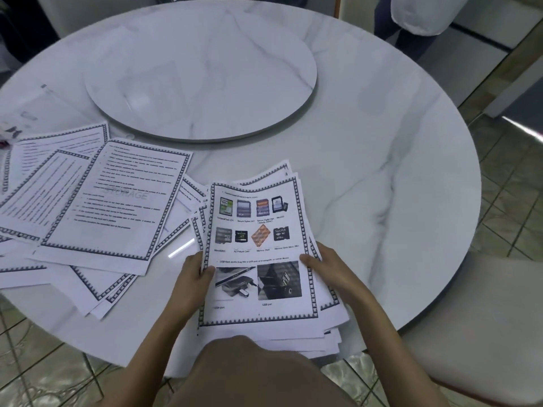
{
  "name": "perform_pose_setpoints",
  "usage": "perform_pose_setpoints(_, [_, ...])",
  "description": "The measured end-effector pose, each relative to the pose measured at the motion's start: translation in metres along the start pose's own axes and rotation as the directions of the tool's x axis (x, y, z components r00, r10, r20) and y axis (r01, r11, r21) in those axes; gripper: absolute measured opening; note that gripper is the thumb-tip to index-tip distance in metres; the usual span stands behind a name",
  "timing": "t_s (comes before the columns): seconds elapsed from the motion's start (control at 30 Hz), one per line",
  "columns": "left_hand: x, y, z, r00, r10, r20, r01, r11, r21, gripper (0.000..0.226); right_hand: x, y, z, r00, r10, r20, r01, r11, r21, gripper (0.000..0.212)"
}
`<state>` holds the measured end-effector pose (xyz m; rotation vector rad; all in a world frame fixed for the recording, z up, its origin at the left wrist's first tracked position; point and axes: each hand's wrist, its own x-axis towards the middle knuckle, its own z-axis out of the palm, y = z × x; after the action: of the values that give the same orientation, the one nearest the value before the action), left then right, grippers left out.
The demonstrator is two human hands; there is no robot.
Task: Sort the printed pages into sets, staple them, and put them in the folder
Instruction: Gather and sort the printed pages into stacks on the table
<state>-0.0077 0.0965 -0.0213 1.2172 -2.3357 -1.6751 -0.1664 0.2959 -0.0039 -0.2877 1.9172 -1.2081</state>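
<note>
I hold a thick stack of printed pages (258, 245) over the near edge of the round marble table (382, 171). Its top sheet has a patterned border and pictures of memory cards and USB ports. My left hand (194, 274) grips the stack's left edge, thumb on top. On the right edge, my right hand (326, 265) grips the same stack. Loose bordered text pages (114, 201) lie spread and overlapping on the left of the table; the top one reads "STORAGE". I see no stapler. A clear plastic folder or sleeve (29, 113) seems to lie at the far left, blurred.
A raised round turntable (199, 74) fills the table's middle. A pale chair (484, 318) stands at the right. A person's legs (411, 27) show beyond the far right edge. The floor is tiled.
</note>
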Motion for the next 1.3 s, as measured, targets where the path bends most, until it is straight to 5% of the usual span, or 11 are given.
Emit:
perform_pose_setpoints(0.2, [0.0, 0.009, -0.003, 0.991, -0.055, -0.12, 0.031, 0.981, -0.192, 0.047, -0.006, -0.011, -0.02, 0.995, -0.099, 0.001, 0.098, 0.989, 0.108, 0.027])
perform_pose_setpoints(0.3, [-0.001, 0.021, -0.005, 0.996, -0.081, -0.035, 0.064, 0.935, -0.349, 0.054, -0.009, -0.014, -0.032, 0.991, -0.129, -0.029, 0.132, 0.975, 0.176, 0.028])
perform_pose_setpoints(0.37, [-0.002, 0.034, -0.005, 0.997, -0.05, 0.056, 0.07, 0.898, -0.435, 0.034, -0.01, -0.015, -0.037, 0.988, -0.144, -0.051, 0.151, 0.969, 0.195, 0.024])
perform_pose_setpoints(0.43, [0.002, 0.047, -0.005, 0.996, 0.026, 0.081, 0.009, 0.913, -0.408, 0.015, -0.009, -0.018, -0.039, 0.98, -0.177, -0.091, 0.191, 0.964, 0.185, 0.019])
perform_pose_setpoints(0.7, [0.02, 0.102, -0.009, 0.941, 0.292, -0.169, -0.336, 0.86, -0.385, 0.02, -0.004, -0.056, -0.035, 0.823, -0.429, -0.373, 0.489, 0.869, 0.079, 0.025])
perform_pose_setpoints(0.87, [0.019, 0.119, -0.016, 0.881, 0.397, -0.258, -0.472, 0.787, -0.398, 0.026, -0.008, -0.072, -0.034, 0.752, -0.5, -0.43, 0.587, 0.805, 0.091, 0.023])
perform_pose_setpoints(1.1, [0.022, 0.086, -0.001, 0.91, 0.376, -0.173, -0.414, 0.831, -0.372, 0.042, -0.003, -0.053, -0.015, 0.7, -0.414, -0.582, 0.595, 0.788, 0.155, 0.025])
perform_pose_setpoints(1.3, [0.028, 0.082, 0.004, 0.927, 0.352, -0.134, -0.376, 0.848, -0.374, 0.041, 0.003, -0.051, -0.011, 0.729, -0.399, -0.555, 0.57, 0.803, 0.171, 0.015])
